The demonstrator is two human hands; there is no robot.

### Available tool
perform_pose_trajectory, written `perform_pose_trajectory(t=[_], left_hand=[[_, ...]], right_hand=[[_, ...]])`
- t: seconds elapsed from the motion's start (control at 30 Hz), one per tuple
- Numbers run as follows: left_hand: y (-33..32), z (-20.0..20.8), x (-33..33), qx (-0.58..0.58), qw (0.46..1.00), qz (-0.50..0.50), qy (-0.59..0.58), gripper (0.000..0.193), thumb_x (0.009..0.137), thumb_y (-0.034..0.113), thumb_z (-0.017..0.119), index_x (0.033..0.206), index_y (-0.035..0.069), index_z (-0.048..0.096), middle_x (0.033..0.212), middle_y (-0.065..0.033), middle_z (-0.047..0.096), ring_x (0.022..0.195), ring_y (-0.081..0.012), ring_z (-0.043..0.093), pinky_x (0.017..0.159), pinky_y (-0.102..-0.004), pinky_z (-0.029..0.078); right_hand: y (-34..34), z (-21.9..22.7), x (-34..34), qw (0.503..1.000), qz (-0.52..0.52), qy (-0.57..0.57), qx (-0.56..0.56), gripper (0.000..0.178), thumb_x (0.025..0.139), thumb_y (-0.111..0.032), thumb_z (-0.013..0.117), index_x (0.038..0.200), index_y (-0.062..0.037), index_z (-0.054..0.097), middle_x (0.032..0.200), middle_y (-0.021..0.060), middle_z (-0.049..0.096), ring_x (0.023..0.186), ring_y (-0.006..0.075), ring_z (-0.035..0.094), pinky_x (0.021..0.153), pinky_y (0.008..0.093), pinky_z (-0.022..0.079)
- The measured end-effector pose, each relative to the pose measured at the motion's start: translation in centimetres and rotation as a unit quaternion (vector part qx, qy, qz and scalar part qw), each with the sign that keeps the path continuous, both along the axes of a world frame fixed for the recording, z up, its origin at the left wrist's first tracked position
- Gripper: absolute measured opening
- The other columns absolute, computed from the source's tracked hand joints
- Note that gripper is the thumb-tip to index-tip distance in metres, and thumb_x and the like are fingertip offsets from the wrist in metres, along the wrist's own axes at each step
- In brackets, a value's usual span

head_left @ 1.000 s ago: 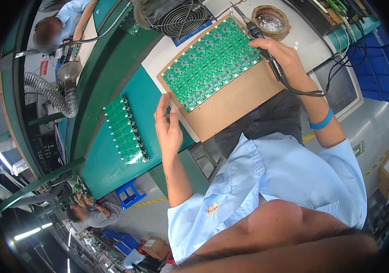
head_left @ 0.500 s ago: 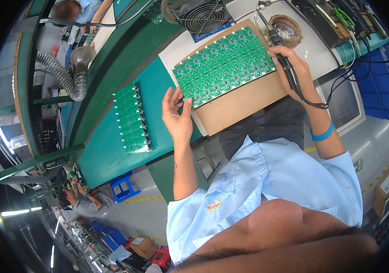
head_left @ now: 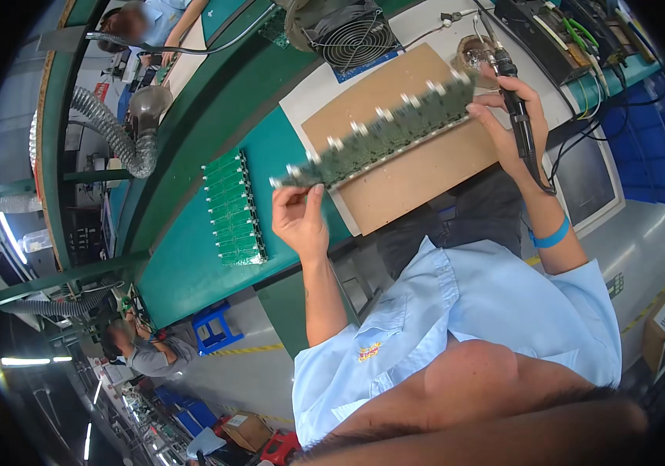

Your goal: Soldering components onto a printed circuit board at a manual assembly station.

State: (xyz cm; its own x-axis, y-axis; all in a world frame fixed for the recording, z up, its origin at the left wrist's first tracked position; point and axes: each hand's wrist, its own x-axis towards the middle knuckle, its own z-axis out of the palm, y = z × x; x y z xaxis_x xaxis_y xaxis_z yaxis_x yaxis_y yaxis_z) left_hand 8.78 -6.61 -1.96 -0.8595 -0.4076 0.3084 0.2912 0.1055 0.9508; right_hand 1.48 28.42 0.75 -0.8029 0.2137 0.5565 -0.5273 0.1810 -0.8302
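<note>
Tilting over a flat brown cardboard sheet (head_left: 418, 186), the long green circuit board (head_left: 383, 144) shows a thin, foreshortened face, with blocky white plastic connectors along its upper edge; whether its lower edge touches the cardboard, I cannot tell. Taking the sheet as the dial, the left hand (head_left: 301, 221) sits at eight o'clock, thumb and fingers pinched narrow on the board's near-left corner. Near three o'clock, the right hand (head_left: 515, 124) curls round the smooth black handle of a soldering iron (head_left: 520, 128), its thumb meeting the board's right end. The slim metal tip angles toward one o'clock, by a round pot (head_left: 471, 53) with a thick, rough brown rim. At eleven stands a fan (head_left: 356, 43) behind a grille of round wire rings. Between eight and nine, a ladder-like row of small green boards (head_left: 233, 210) lies on the smooth green bench top (head_left: 181, 260). A plain blue band (head_left: 550, 234) circles the right wrist.
</note>
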Motion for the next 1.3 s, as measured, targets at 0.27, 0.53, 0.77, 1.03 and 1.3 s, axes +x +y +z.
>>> perform_pose_trajectory(t=[0.27,0.53,0.77,1.03,1.3], left_hand=[[0.2,-0.2,0.6,-0.074,0.994,-0.011,0.085,0.028,0.084,-0.014,0.076,0.102,0.006,0.070,0.107,-0.0099,0.066,0.098,-0.0255,0.072,0.089,-0.0361,0.059],[-0.4,-0.5,0.8,-0.092,0.992,-0.007,0.088,0.029,0.082,-0.015,0.074,0.101,0.005,0.070,0.106,-0.0099,0.067,0.098,-0.0268,0.072,0.090,-0.0386,0.059],[-0.5,-0.2,1.4,-0.128,0.987,-0.018,0.093,0.030,0.081,-0.016,0.074,0.102,0.005,0.067,0.108,-0.0101,0.066,0.100,-0.0277,0.070,0.095,-0.0412,0.058],[-0.2,0.2,1.5,-0.145,0.984,-0.019,0.105,0.029,0.081,-0.016,0.074,0.101,0.005,0.067,0.107,-0.0099,0.065,0.101,-0.0281,0.070,0.094,-0.0410,0.058],[-0.3,0.2,1.4,-0.138,0.985,-0.021,0.104,0.030,0.082,-0.015,0.075,0.100,0.006,0.066,0.107,-0.0098,0.065,0.102,-0.0281,0.070,0.095,-0.0417,0.059]], right_hand=[[1.0,-2.8,0.5,0.998,0.048,0.028,0.026,0.058,0.084,0.014,0.077,0.134,-0.0061,0.054,0.119,0.0159,0.081,0.117,0.0275,0.076,0.097,0.0314,0.057],[0.6,-3.1,0.9,0.996,0.084,0.028,0.011,0.060,0.083,0.019,0.070,0.135,-0.0058,0.052,0.118,0.0157,0.080,0.134,0.0347,0.068,0.106,0.0360,0.053],[0.1,-3.1,1.0,0.992,0.114,0.028,-0.035,0.058,0.085,0.016,0.070,0.135,-0.0064,0.052,0.119,0.0159,0.080,0.139,0.0372,0.064,0.113,0.0413,0.051],[0.2,-3.0,1.0,0.995,0.086,0.045,0.031,0.054,0.089,0.007,0.077,0.135,-0.0070,0.051,0.121,0.0162,0.079,0.141,0.0379,0.062,0.115,0.0430,0.050],[0.4,-2.9,1.2,0.993,0.097,0.048,0.044,0.052,0.093,0.014,0.070,0.136,-0.0066,0.049,0.125,0.0279,0.074,0.138,0.0426,0.063,0.110,0.0493,0.057]])
